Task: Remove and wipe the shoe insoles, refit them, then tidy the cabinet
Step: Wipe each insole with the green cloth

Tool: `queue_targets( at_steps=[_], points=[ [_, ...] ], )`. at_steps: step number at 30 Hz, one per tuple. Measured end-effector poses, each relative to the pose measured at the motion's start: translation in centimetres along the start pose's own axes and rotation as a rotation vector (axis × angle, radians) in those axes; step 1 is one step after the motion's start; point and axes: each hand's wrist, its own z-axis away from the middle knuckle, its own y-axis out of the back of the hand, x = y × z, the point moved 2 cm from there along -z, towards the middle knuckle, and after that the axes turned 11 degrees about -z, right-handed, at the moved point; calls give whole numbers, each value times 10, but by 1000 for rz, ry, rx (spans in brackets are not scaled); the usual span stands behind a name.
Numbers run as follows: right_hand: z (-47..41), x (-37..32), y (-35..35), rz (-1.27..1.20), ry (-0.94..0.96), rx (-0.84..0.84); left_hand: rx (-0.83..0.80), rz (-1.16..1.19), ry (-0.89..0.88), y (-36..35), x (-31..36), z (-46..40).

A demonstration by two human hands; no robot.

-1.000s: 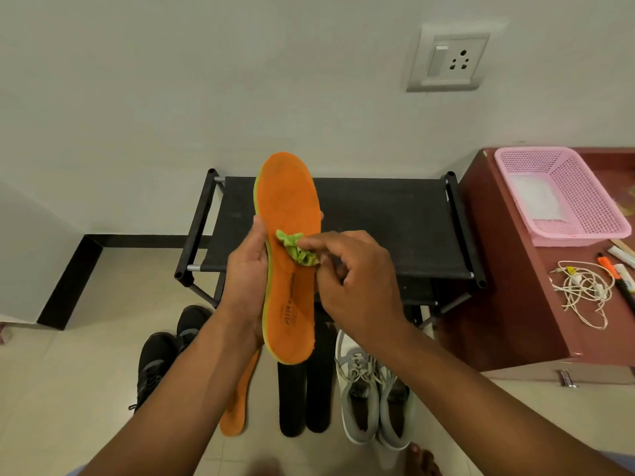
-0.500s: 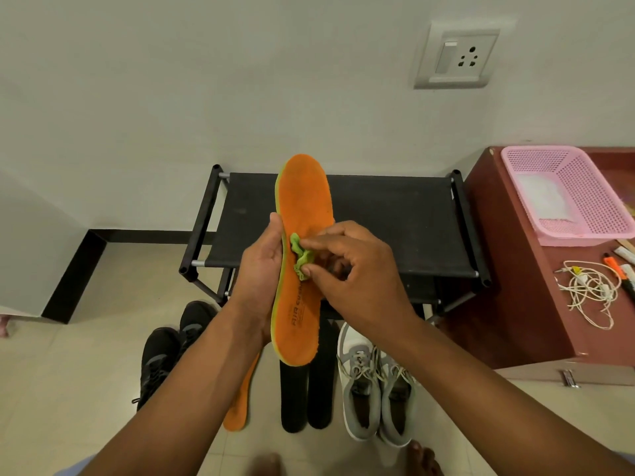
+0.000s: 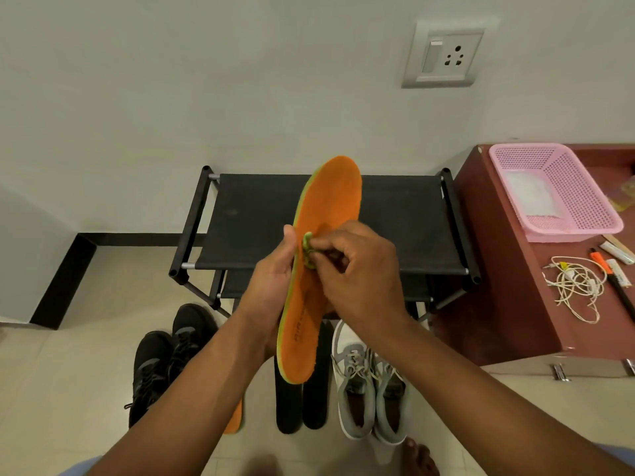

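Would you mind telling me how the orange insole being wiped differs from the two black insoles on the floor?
The orange insole is held up by the left hand, while the black insoles lie flat on the floor. The orange insole is bright with a green edge; the black insoles are plain dark. The right hand rubs a green cloth on the orange insole; nothing touches the black insoles. All are out of their shoes.

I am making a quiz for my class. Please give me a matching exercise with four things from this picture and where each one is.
Things:
1. orange insole
2. green cloth
3. pink basket
4. grey shoes

Places:
a. on the floor
b. on the red cabinet
c. held in the left hand
d. pinched in the right hand

Pairs: 1-c, 2-d, 3-b, 4-a
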Motion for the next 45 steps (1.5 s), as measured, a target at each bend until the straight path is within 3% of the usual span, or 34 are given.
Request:
queue_targets(
  at_steps=[7,13,16,20,27,33,38,45],
  points=[
    [-10,8,11,88,-24,118,1,-71,-24,-11,2,1],
    [12,-10,-16,-116,-68,-159,124,109,-10,12,9,-1],
    [20,-11,-25,-137,-49,-207,171,161,-16,19,13,-2],
    [15,-8,-20,-81,-24,-147,102,72,-26,11,7,0],
    [-4,5,3,-136,-127,112,28,-134,-41,-13,4,2],
    [13,-6,-14,-184,-156,-33,103,8,-33,5,5,2],
    [23,-16,-26,-102,-65,-167,158,94,-82,23,7,-6],
    [0,8,-1,167,-31,22,61,-177,-152,-1,-11,-14]
  ],
)
